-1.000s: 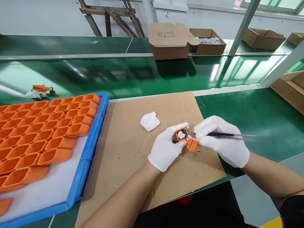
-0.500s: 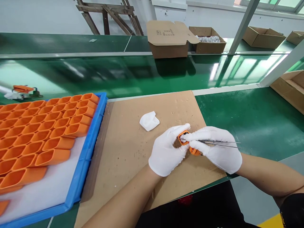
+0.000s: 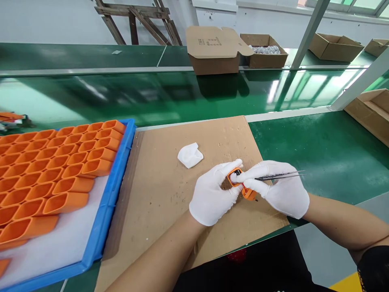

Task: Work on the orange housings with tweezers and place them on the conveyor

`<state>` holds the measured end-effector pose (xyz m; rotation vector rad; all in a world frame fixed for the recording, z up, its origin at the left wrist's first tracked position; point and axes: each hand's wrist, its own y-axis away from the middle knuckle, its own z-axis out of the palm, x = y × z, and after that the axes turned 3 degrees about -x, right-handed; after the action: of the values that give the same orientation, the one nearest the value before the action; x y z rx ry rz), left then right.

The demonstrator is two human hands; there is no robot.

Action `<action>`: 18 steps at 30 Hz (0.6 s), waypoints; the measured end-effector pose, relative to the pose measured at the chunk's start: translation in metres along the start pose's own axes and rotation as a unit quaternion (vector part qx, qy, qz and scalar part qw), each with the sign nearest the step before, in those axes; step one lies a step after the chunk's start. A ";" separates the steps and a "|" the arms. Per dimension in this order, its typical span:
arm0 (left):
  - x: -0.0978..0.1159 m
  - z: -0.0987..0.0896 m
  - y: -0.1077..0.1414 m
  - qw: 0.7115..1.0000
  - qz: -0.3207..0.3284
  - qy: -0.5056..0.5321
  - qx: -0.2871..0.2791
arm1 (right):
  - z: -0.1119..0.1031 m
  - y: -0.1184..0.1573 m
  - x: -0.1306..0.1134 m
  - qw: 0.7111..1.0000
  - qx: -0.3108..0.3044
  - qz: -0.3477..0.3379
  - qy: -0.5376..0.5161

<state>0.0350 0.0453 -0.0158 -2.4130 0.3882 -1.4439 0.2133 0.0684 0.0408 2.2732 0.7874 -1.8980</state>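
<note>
Head view, lower middle of the frame: a small orange casing [image 3: 235, 178] sits pinched in the gloved left hand [image 3: 212, 196], a second orange piece [image 3: 249, 194] hanging just below it on a thin wire; the gloved right hand [image 3: 278, 190] is closed round tweezers [image 3: 278, 175] and presses a fingertip into the casing's opening; the step looks like seating the inner part, and the next move likely needs a steady, light push; both hands hover over a cardboard sheet [image 3: 170, 194] on the green bench [image 3: 319, 150]; a white scrap [image 3: 190, 155] lies nearby; a blue tray [image 3: 114, 194] of orange shells [image 3: 60, 170] fills the left; printing on the cardboard box [image 3: 214, 48] at upper middle is unreadable.
</note>
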 end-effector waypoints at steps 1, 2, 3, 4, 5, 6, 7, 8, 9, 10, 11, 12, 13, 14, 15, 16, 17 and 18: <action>0.000 0.000 0.000 1.000 0.001 0.000 0.002 | 0.000 0.000 0.000 1.000 0.003 0.003 0.007; 0.000 0.000 0.000 1.000 0.000 -0.001 0.002 | 0.000 0.000 -0.001 1.000 0.004 0.008 0.014; 0.000 0.000 0.000 1.000 0.000 -0.003 0.002 | -0.001 -0.001 -0.001 1.000 0.004 0.013 0.020; 0.000 0.000 0.001 1.000 -0.001 -0.004 0.001 | -0.001 -0.001 -0.002 1.000 0.002 0.015 0.023; 0.000 0.000 0.001 1.000 -0.001 -0.004 0.001 | -0.001 -0.001 -0.002 1.000 -0.001 0.017 0.025; 0.000 0.000 0.001 1.000 0.000 -0.001 -0.001 | -0.002 -0.001 -0.003 1.000 -0.004 0.018 0.025; 0.000 0.000 0.001 1.000 0.003 0.002 -0.002 | -0.002 -0.001 -0.003 0.999 -0.008 0.019 0.024; 0.000 0.000 0.001 1.000 0.007 0.004 -0.002 | -0.002 -0.001 -0.003 1.000 -0.011 0.018 0.023; 0.000 0.000 0.001 1.000 0.010 0.005 -0.003 | -0.002 -0.001 -0.003 1.000 -0.011 0.017 0.022; 0.000 0.000 0.001 1.000 0.012 0.003 -0.004 | -0.002 -0.001 -0.003 1.000 -0.009 0.018 0.023; 0.000 0.001 0.001 1.000 0.014 -0.001 -0.005 | -0.002 -0.001 -0.002 0.999 -0.006 0.018 0.026; -0.001 0.001 0.001 1.000 0.017 -0.006 -0.005 | -0.002 0.000 -0.002 0.999 -0.003 0.015 0.029; -0.001 0.001 0.001 1.000 0.022 -0.010 -0.002 | -0.002 0.000 -0.001 0.999 -0.002 0.010 0.033; -0.002 0.001 0.001 1.000 0.027 -0.012 0.001 | -0.002 0.000 -0.001 0.999 -0.005 0.004 0.036; -0.002 0.001 0.001 0.999 0.033 -0.012 0.002 | -0.002 0.000 -0.001 0.999 -0.009 -0.002 0.038; -0.003 0.001 0.001 0.999 0.039 -0.011 0.004 | -0.002 0.000 0.000 0.999 -0.014 -0.008 0.040; -0.003 0.001 0.001 0.999 0.044 -0.011 0.005 | -0.002 -0.001 0.000 0.999 -0.017 -0.013 0.040; -0.003 0.001 0.001 0.999 0.046 -0.012 0.008 | -0.003 -0.001 0.000 0.999 -0.014 -0.019 0.040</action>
<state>0.0343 0.0455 -0.0195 -2.3661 0.4728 -1.3718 0.2153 0.0702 0.0421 2.3468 0.8686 -1.8095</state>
